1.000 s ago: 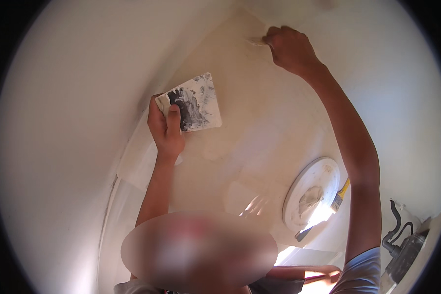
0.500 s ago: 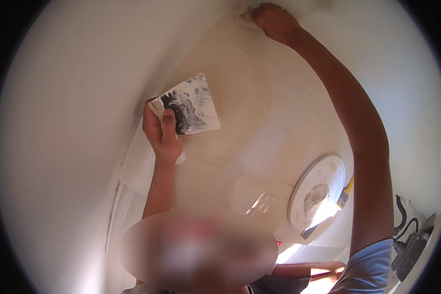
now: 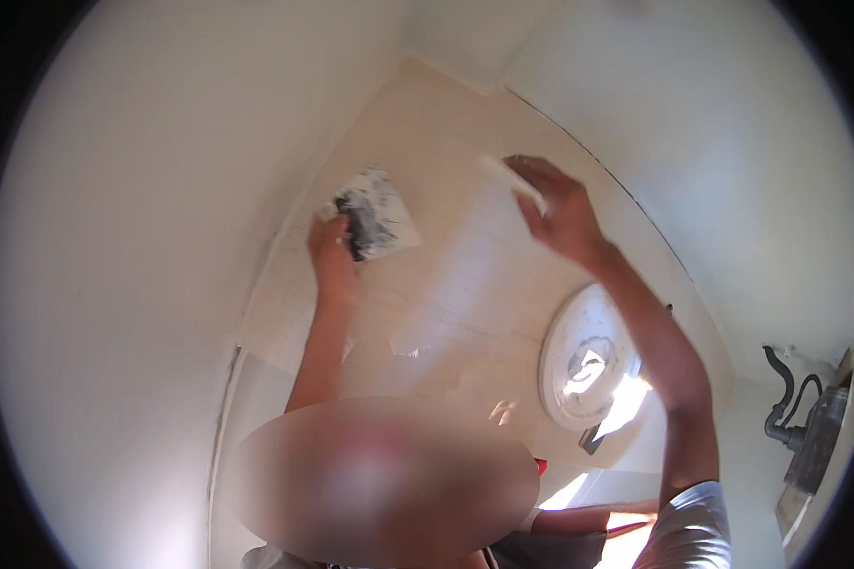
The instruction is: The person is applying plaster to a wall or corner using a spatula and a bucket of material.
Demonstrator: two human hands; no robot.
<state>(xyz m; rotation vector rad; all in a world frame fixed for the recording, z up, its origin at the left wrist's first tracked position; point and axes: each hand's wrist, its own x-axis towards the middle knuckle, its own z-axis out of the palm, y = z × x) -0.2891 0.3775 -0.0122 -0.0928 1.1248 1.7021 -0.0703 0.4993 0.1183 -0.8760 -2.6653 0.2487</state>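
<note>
The left forearm (image 3: 319, 365) rises nearly upright to the left hand (image 3: 332, 247), closed in a grip and slightly blurred. The right arm (image 3: 647, 318) bends at the elbow (image 3: 688, 391), slanting up and leftward to the right hand (image 3: 565, 213), its fingers (image 3: 538, 171) curled.

The left hand (image 3: 332, 254) grips a smeared board (image 3: 386, 223), the right hand (image 3: 567, 213) a pale flat tool (image 3: 499, 171). The right forearm (image 3: 650, 327) partly hides a white lid (image 3: 562, 384).

Two raised hands (image 3: 330, 245) (image 3: 567, 216), one plate (image 3: 385, 216), one disc (image 3: 562, 360), apparently one scraper (image 3: 505, 174).
</note>
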